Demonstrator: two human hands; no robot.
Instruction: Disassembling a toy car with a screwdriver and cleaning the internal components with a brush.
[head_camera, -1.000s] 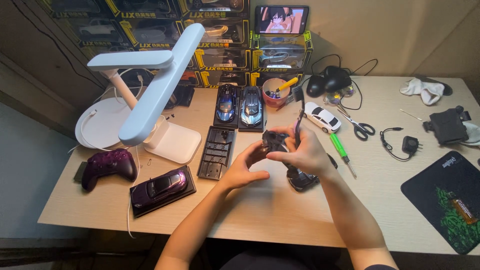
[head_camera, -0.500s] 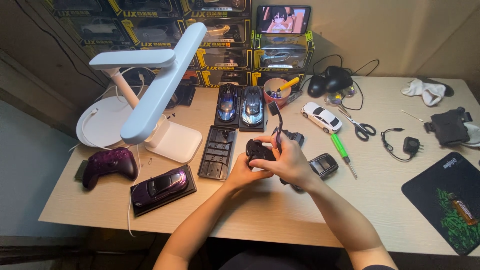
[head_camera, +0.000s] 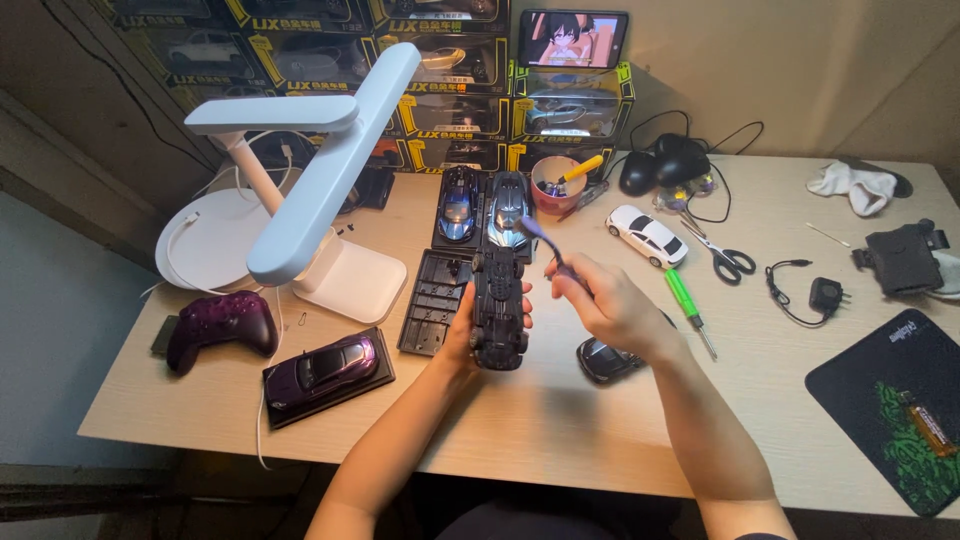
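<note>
The left hand (head_camera: 468, 330) is clamping the upturned black model car (head_camera: 499, 305); the right hand (head_camera: 610, 305) is pinching a purple-handled tool (head_camera: 545, 243). Should the tool be slipping, it could be scratching the chassis or jabbing fingers.

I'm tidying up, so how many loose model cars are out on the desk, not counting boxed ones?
5: purple car front-left, two blue cars at the back, white car, dark car in the left hand. Others may be hidden.

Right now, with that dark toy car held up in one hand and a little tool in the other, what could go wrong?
1. The left hand grips the black model car chassis only from one side, above the pale wooden desk; it might slip and drop.
2. The purple-handled thin tool in the right hand could slide off and poke the fingers.
3. The dark loose car body shell lies beside the right wrist and could get knocked.
</note>
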